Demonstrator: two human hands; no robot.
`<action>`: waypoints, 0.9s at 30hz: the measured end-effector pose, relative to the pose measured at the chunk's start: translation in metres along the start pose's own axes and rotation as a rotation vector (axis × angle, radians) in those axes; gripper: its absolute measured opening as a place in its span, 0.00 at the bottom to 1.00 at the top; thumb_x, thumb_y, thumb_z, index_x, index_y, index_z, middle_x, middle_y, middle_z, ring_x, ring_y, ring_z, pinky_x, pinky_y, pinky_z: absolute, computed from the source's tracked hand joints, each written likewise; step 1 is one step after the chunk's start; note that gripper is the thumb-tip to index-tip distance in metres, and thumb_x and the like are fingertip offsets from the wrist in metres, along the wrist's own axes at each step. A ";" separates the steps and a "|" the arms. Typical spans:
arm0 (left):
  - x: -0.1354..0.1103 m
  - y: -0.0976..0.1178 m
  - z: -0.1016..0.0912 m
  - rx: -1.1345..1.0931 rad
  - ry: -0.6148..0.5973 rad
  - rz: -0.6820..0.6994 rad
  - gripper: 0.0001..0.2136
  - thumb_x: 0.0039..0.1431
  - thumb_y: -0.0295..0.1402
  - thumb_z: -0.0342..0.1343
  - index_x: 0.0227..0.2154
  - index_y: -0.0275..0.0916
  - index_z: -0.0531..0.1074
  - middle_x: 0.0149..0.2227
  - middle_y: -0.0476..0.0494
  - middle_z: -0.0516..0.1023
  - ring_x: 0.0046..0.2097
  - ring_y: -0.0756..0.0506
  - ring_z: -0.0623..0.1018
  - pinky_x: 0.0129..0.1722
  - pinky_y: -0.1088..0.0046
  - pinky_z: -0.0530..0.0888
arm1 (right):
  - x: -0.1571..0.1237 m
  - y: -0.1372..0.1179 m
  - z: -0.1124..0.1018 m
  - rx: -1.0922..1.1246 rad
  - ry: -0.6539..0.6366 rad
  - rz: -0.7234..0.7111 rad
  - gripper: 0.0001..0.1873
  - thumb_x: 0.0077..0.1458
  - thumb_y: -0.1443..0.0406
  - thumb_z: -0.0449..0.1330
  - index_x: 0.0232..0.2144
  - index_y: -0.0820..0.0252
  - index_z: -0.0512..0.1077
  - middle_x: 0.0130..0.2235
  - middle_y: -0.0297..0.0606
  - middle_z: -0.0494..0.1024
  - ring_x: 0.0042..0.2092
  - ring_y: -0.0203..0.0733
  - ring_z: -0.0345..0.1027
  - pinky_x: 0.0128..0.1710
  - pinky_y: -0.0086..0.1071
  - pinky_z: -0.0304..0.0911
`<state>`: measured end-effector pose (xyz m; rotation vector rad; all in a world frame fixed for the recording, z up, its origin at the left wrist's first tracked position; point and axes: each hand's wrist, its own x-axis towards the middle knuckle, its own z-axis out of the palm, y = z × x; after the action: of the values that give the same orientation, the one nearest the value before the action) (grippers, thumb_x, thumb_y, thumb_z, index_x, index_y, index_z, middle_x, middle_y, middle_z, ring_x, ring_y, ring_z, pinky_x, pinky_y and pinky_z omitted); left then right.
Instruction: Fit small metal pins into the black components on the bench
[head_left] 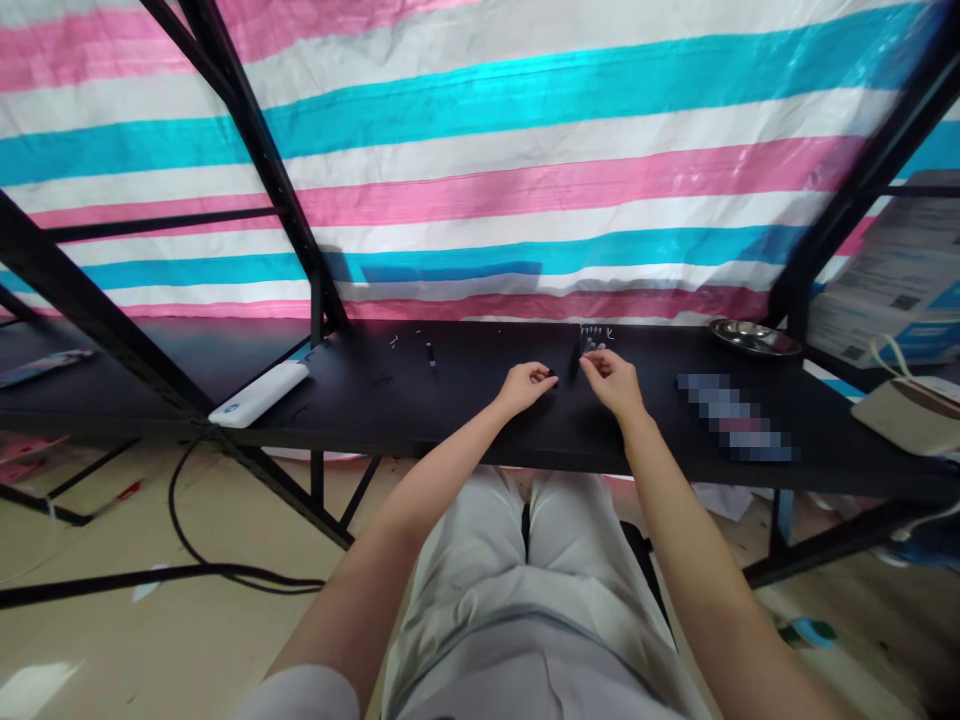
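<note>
Both my hands rest on the black tabletop (pixel 465 400), close together near its middle. My left hand (pixel 527 386) is curled, its fingertips pinched on a small dark part that I cannot make out. A few centimetres to the right, my right hand (pixel 611 380) is curled too, pinching a thin black stick-like part (pixel 576 357) that points away from me. A row of small pale pieces (pixel 596 332) lies just beyond the right hand. Another small black part (pixel 430 353) lies on the table to the left.
A white power bank (pixel 259 394) with a black cable sits at the table's left front edge. A metal dish (pixel 754 337) stands at the back right, a blurred flat object (pixel 735 417) nearer. Black frame posts rise left and right. A striped tarp hangs behind.
</note>
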<state>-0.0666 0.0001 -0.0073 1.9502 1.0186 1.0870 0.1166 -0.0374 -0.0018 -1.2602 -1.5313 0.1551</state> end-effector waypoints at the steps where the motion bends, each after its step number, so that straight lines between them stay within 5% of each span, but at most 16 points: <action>1: 0.002 0.001 0.002 0.052 -0.016 0.006 0.08 0.48 0.34 0.60 0.29 0.33 0.74 0.25 0.46 0.76 0.27 0.52 0.73 0.31 0.77 0.70 | 0.000 0.003 -0.003 -0.020 0.025 0.023 0.19 0.52 0.52 0.53 0.33 0.61 0.71 0.30 0.39 0.76 0.29 0.38 0.68 0.33 0.32 0.64; 7: 0.014 0.015 0.020 0.252 -0.015 -0.055 0.08 0.47 0.35 0.61 0.28 0.35 0.76 0.27 0.45 0.77 0.31 0.48 0.76 0.35 0.74 0.71 | -0.005 0.007 -0.014 -0.266 0.055 0.174 0.13 0.51 0.56 0.55 0.32 0.59 0.72 0.32 0.39 0.77 0.32 0.40 0.69 0.36 0.33 0.62; 17: 0.021 0.016 0.034 0.326 -0.034 -0.102 0.06 0.44 0.31 0.62 0.27 0.36 0.76 0.27 0.44 0.77 0.32 0.46 0.76 0.36 0.71 0.71 | -0.003 0.005 -0.011 -0.654 -0.200 0.421 0.15 0.49 0.52 0.58 0.28 0.55 0.76 0.32 0.43 0.77 0.36 0.46 0.71 0.33 0.34 0.60; 27: 0.027 0.018 0.045 0.371 0.034 -0.114 0.03 0.45 0.30 0.62 0.24 0.37 0.76 0.27 0.43 0.76 0.34 0.44 0.75 0.39 0.68 0.69 | -0.004 0.011 -0.004 -0.668 -0.103 0.399 0.17 0.49 0.51 0.59 0.30 0.58 0.78 0.31 0.49 0.77 0.33 0.48 0.71 0.32 0.37 0.62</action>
<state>-0.0120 0.0072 -0.0018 2.1326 1.4135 0.9198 0.1257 -0.0378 -0.0095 -2.1134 -1.4492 -0.0458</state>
